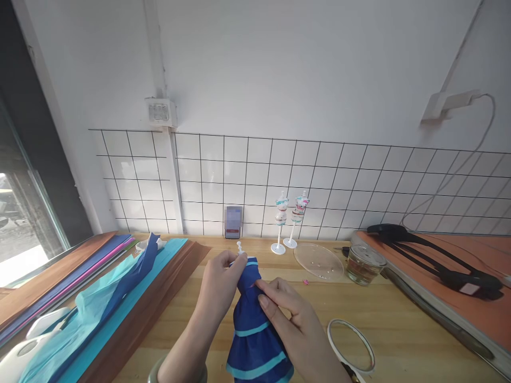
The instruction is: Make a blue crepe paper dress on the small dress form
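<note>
A small dark blue doll dress [250, 314] with light blue bands round its tiered skirt stands on a little mannequin, whose white neck knob [239, 246] shows above it. My left hand [223, 282] is closed at the top of the bodice, thumb and fingers pinching the upper edge. At the waist, the thumb and forefinger of my right hand [291, 314] grip the dress's right side. A tiny reddish spot shows at that forefinger's tip, too small to make out. The mannequin's lower part is hidden.
Two small decorated mannequins [281, 213] on white stands are by the tiled wall, near a phone [233, 222]. Rightward are a clear round plate [319, 260], a glass jar [364, 264], a white ring [351, 346] and a tiny pink piece [305, 282]. Coloured paper sheets [131, 314] lie left.
</note>
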The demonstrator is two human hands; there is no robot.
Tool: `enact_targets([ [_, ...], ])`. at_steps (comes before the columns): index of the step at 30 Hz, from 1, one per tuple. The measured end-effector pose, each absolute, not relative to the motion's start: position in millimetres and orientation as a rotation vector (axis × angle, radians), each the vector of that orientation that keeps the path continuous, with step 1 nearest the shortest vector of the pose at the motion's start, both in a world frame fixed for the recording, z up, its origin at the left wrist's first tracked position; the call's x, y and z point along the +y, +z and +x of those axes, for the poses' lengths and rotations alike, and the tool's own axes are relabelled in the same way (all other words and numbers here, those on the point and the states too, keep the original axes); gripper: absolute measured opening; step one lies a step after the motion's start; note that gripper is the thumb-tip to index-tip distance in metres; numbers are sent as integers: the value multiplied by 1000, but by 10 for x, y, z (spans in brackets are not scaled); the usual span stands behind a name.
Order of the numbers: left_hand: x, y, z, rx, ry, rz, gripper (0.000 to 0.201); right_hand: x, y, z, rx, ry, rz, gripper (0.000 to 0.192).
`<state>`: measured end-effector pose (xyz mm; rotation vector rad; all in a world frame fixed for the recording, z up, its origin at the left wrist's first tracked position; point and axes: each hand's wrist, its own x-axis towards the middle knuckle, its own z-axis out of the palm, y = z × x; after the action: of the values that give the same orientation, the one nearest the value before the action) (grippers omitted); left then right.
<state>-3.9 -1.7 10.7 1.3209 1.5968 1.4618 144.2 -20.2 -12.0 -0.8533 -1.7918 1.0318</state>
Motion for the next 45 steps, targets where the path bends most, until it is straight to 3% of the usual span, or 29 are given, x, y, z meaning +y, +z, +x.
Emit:
enact_targets([
  [10, -23, 118, -40, 1587, 1463, 1317, 35, -251, -121, 1459, -2098, 428, -867, 27],
  [20, -50, 150, -9, 1581, 1485, 1339, 36, -263, -128, 1476, -2095, 325, -812, 27],
  [31, -60, 165, -64, 1566, 1522, 1356, 34, -283, -109, 1542, -2091, 412, -797, 19],
  [37, -69, 191, -48, 1534, 1488, 1386, 34, -245, -87, 1538, -1924, 150, -802, 8],
  [45, -143, 197, 79, 1529, 1436, 1427, 33, -258, -41, 1538, -1953, -278, -677, 20],
])
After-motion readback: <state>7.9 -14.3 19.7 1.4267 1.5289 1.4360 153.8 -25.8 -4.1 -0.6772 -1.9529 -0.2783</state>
